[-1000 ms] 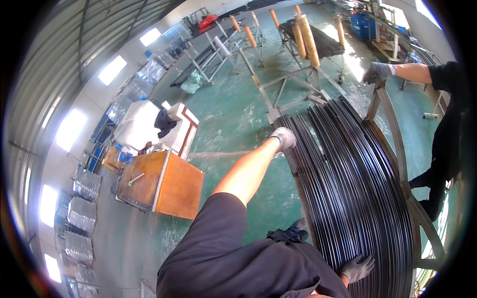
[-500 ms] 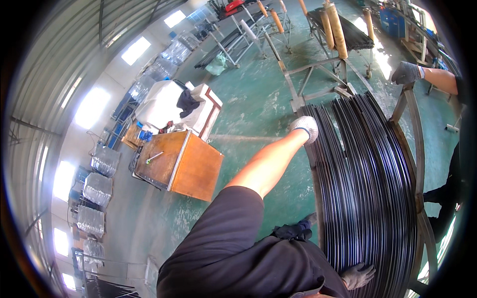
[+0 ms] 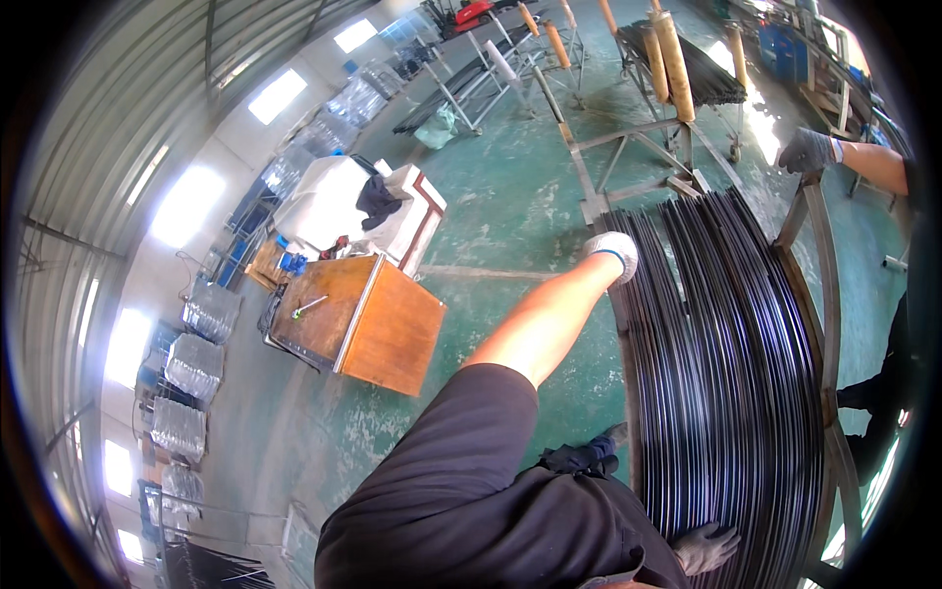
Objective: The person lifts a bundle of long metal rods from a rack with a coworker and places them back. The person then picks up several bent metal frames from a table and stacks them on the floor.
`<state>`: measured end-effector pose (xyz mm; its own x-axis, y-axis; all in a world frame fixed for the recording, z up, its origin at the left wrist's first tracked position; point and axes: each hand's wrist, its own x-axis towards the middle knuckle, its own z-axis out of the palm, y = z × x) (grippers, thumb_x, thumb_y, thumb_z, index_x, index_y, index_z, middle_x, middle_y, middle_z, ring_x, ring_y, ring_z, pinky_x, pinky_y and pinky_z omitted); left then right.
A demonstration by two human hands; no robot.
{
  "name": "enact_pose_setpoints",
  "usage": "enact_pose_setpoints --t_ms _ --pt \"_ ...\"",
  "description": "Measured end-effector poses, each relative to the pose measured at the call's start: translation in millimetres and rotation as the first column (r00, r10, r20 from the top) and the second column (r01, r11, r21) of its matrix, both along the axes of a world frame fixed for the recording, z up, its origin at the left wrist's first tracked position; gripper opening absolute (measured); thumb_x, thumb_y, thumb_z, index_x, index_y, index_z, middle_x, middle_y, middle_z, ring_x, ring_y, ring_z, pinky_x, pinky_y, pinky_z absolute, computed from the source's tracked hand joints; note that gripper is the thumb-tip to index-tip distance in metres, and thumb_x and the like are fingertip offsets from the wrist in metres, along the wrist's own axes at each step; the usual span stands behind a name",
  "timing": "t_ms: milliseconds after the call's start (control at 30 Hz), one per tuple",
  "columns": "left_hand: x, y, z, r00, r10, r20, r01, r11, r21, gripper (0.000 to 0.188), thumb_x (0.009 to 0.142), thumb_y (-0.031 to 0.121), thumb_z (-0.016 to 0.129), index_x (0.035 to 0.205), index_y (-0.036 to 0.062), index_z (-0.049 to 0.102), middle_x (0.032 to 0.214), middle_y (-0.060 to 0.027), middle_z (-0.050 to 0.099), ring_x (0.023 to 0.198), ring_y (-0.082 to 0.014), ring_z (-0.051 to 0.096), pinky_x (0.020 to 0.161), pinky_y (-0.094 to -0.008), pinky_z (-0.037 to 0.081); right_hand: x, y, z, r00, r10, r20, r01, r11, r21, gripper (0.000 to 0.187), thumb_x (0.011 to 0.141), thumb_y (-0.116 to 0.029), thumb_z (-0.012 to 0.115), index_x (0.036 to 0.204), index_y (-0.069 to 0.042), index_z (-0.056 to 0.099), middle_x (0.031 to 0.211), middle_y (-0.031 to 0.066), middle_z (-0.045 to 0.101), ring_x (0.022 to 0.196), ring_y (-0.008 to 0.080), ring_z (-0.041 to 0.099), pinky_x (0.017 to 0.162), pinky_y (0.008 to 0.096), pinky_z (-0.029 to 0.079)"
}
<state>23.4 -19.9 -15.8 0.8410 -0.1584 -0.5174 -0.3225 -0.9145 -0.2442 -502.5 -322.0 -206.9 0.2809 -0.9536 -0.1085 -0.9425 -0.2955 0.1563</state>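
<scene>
Long, thin black strips (image 3: 726,373) lie side by side in a thick layer on a metal rack (image 3: 824,275). My left hand (image 3: 616,255), in a pale knitted glove, rests at the left edge of the strips near their far end. Its fingers are turned away and hidden, so their grip does not show. Close to my body, my right hand (image 3: 706,548) wears a grey glove and lies on the strips with fingers spread. A narrow gap runs between two groups of strips at the far end.
Across the rack, a co-worker's gloved hand (image 3: 807,150) touches the frame's upright. A brown wooden box (image 3: 392,324) stands on the green floor (image 3: 491,231) to the left. Beyond the rack are trolleys with cardboard-coloured rollers (image 3: 670,64). Wrapped bundles (image 3: 194,365) line the left wall.
The view has shifted slightly, and my left forearm appears a little further right. Both my hands stay at about the same places on the strips.
</scene>
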Motion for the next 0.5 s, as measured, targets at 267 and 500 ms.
enact_pose_setpoints --t_ms 267,500 --pt "0 9 -7 0.995 0.087 0.056 -0.083 0.993 -0.084 0.033 0.079 0.012 0.083 0.112 0.0133 0.088 0.118 -0.0109 0.084 0.111 -0.0332 0.081 0.087 -0.0494 0.067 4 2 4 0.999 0.006 -0.039 -0.006 1.0 0.001 0.056 0.114 -0.048 0.052 0.163 -0.021 0.055 0.173 0.0034 0.047 0.161 0.0264 0.04 0.136 0.0441 0.032" --pt "-5 8 -10 0.99 0.092 0.107 -0.085 0.994 -0.073 0.033 0.078 0.012 0.084 0.111 0.0117 0.088 0.116 -0.0117 0.084 0.11 -0.0328 0.082 0.086 -0.0496 0.067 2 1 1 0.999 0.051 0.015 -0.051 0.999 -0.01 0.056 0.113 -0.048 0.054 0.161 -0.019 0.056 0.172 0.0055 0.049 0.161 0.0282 0.041 0.134 0.0451 0.034"
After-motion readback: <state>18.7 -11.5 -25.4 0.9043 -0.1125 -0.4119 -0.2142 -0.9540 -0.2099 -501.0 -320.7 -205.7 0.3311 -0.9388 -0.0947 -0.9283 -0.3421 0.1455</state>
